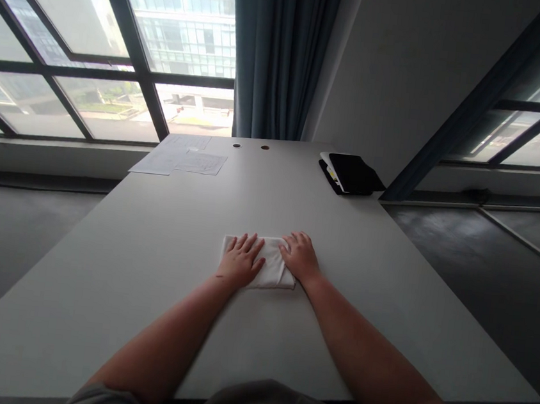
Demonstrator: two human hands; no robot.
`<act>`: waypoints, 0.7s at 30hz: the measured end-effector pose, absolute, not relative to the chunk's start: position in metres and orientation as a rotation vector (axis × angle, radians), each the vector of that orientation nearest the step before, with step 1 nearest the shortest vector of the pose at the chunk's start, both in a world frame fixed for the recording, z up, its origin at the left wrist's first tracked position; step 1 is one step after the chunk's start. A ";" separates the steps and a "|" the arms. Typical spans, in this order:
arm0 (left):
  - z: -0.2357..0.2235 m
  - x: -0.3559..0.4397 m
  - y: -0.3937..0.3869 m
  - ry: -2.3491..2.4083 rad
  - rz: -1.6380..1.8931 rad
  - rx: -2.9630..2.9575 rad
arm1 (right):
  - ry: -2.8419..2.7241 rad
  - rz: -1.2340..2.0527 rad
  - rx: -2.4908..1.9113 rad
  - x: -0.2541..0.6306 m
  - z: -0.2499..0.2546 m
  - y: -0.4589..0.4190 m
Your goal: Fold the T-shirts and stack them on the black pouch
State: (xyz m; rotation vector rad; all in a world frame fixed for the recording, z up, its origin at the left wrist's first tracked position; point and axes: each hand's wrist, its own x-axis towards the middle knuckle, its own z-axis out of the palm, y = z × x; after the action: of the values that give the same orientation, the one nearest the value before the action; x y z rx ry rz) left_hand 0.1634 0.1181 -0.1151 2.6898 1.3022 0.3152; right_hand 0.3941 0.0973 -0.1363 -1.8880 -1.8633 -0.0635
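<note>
A folded white cloth [270, 267] lies on the white table [147, 266], a little ahead of me in the middle. My left hand [241, 260] rests flat on the cloth's left half with its fingers stretched out and slightly apart. On the right end of the cloth lies my right hand [300, 255], palm down, fingers extended and pressed against the fabric. Neither hand grips anything; both only press down on the cloth. Part of the cloth is hidden under the palms.
Several sheets of paper [178, 155] lie at the table's far left. A black tablet or folder [350, 173] sits at the far right corner. Two cable holes [251, 146] are near the back edge. Windows and a blue curtain [280, 55] stand behind the table.
</note>
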 end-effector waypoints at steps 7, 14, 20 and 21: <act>-0.108 0.155 0.122 1.392 0.295 2.631 | -1.846 -0.045 -1.867 0.396 -0.140 0.100; -0.086 0.140 0.113 1.447 0.262 2.689 | -1.905 0.155 -1.521 0.394 -0.133 0.095; -0.080 0.144 0.117 1.266 0.341 2.603 | -1.803 0.706 -1.269 0.383 -0.109 0.077; -0.081 0.146 0.118 1.189 0.357 2.593 | -1.768 0.764 -1.274 0.381 -0.107 0.075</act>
State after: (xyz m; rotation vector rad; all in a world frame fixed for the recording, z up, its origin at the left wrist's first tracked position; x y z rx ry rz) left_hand 0.1458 0.1181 -0.0813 2.5928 1.1889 0.3572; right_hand 0.3814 0.0753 -0.1066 -1.2742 -1.7682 0.7638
